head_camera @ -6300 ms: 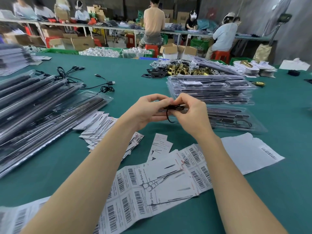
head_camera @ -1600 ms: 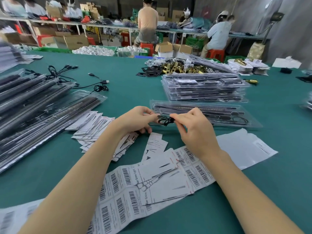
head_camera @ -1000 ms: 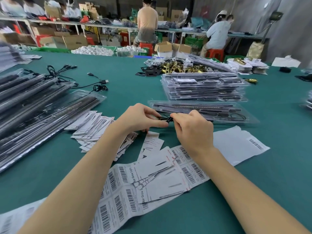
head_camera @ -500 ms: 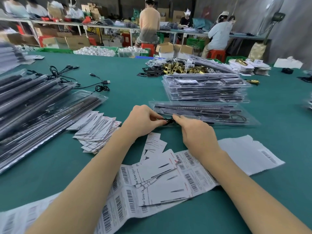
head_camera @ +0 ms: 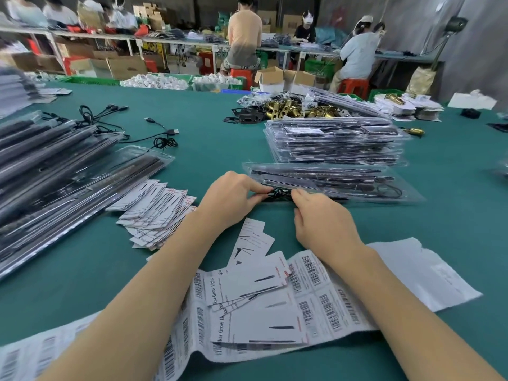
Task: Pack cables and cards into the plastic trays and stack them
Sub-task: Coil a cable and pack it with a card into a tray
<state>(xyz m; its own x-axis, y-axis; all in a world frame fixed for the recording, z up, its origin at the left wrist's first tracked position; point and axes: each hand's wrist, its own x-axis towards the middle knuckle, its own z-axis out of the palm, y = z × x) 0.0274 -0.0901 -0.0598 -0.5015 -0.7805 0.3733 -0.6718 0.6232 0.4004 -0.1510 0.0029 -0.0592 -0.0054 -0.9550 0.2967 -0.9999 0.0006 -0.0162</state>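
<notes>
A green table (head_camera: pixel 220 149) fills a busy workshop where seated workers (head_camera: pixel 244 37) pack at benches. Since half a second ago, both hands have barely moved. The left hand (head_camera: pixel 231 199) and right hand (head_camera: pixel 321 224) pinch a coiled black cable (head_camera: pixel 280 193) at the near edge of the open plastic tray (head_camera: pixel 406 195), which holds dark rods. Behind it stands a stack of filled trays (head_camera: pixel 335 144); cards (head_camera: pixel 156 210) lie to the left.

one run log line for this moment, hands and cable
left hand: pinching coiled black cable | right hand: pinching same cable | cable: at near edge of clear plastic tray | packed tray stack: behind
</notes>
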